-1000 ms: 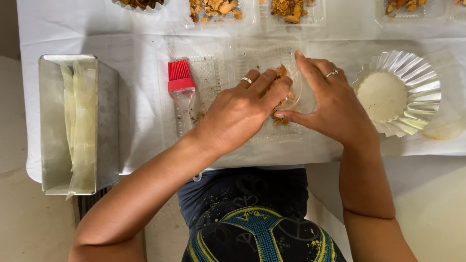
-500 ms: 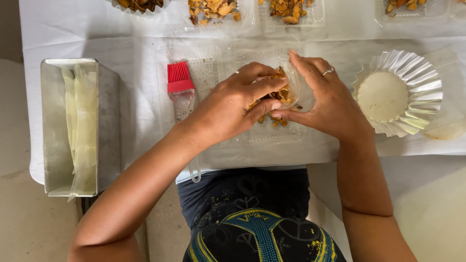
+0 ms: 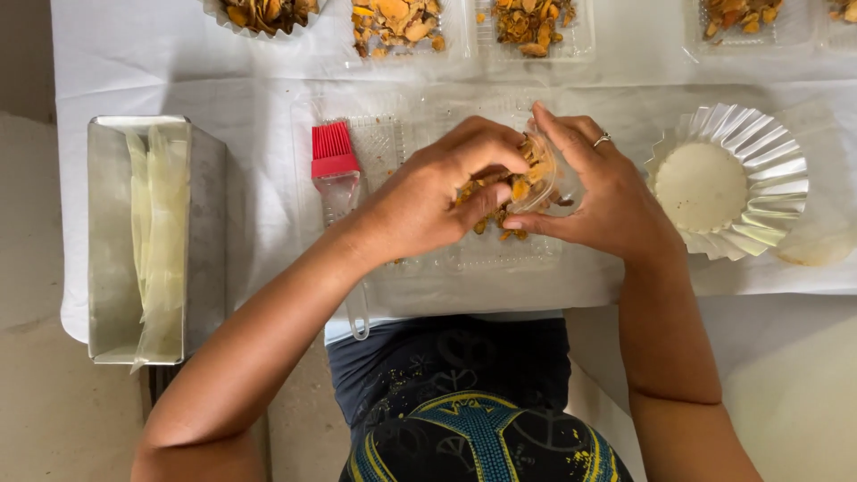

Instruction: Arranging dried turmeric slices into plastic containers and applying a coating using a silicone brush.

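Lifted slightly since a second ago: orange-brown filling (image 3: 518, 183) at frame centre, pinched between left hand (image 3: 437, 192) and right hand (image 3: 594, 192), fingers clamped on it. One red brush (image 3: 335, 170), one foil cup (image 3: 728, 183). Five trays along the counter's top edge, cut off.

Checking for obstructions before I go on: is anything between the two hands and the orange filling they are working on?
No. Left hand and right hand are already cupped around the orange filling in a thin translucent wrapper. The red brush lies off to the left, clear of both.
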